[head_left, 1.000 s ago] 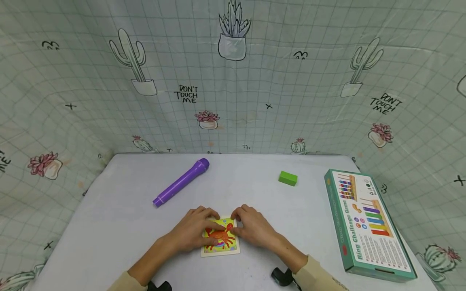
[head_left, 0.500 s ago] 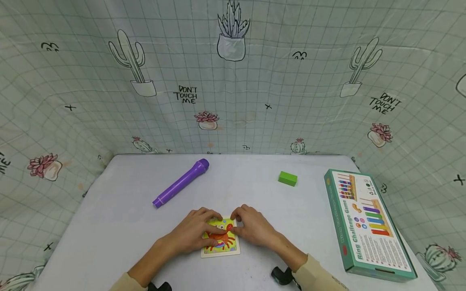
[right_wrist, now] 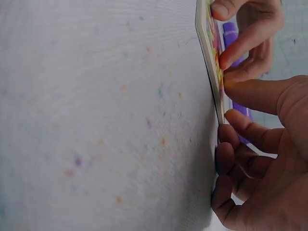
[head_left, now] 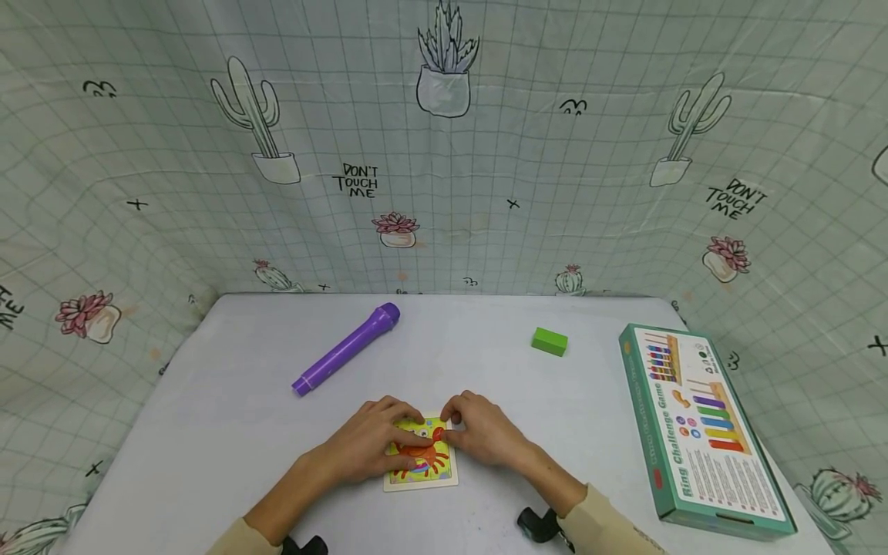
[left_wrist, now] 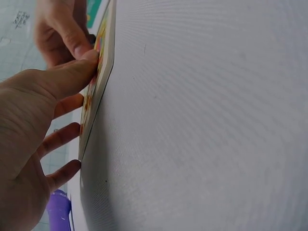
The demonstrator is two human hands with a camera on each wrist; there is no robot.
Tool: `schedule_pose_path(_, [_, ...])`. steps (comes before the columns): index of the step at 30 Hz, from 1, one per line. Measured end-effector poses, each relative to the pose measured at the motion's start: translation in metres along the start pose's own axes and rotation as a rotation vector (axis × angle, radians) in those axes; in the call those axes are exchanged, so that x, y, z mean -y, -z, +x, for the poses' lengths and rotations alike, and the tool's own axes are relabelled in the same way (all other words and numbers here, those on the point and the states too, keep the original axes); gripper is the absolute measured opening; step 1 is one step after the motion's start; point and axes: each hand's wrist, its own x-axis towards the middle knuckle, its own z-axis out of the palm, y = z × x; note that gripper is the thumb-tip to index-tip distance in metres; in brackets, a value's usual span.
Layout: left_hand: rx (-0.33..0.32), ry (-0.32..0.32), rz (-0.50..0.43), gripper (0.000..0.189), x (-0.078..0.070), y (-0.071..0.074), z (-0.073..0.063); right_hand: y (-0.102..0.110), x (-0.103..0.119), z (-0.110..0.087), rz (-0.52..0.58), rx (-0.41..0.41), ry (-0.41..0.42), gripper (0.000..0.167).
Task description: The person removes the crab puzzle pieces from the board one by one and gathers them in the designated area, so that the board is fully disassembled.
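we see the left hand [head_left: 371, 441] spread wide across the crab board [head_left: 435, 465] on the table [head_left: 208, 439]; the right hand [head_left: 489, 433] touches its far right corner (pinching or not, we cannot tell).

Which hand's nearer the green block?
Right. The right hand is below-left of the green block in the head view; left hand farther left, on the crab board.

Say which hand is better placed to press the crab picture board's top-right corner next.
Likely the right hand: it is at that corner of the crab picture board, while the left hand is mainly over its left.
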Motion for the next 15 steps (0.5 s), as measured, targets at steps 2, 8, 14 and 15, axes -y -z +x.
schedule_pose_path(2, [-0.001, 0.000, 0.000, 0.038, 0.0003, -0.0001, 0.0001, 0.0002, 0.0011, -0.0004, -0.010, 0.001, -0.009, 0.021])
schedule_pose_path(8, [0.004, 0.001, 0.001, 0.039, 0.0003, 0.0000, 0.0004, 0.0027, 0.0061, -0.0024, -0.089, -0.018, 0.010, 0.020])
schedule_pose_path(14, [0.004, -0.004, 0.024, 0.037, 0.0004, 0.0010, 0.0011, 0.0025, 0.0068, 0.0002, -0.181, -0.027, 0.047, 0.019])
schedule_pose_path(15, [0.005, 0.000, 0.024, 0.037, 0.0003, 0.0011, 0.0009, 0.0026, 0.0066, 0.0006, -0.179, -0.020, 0.051, 0.020])
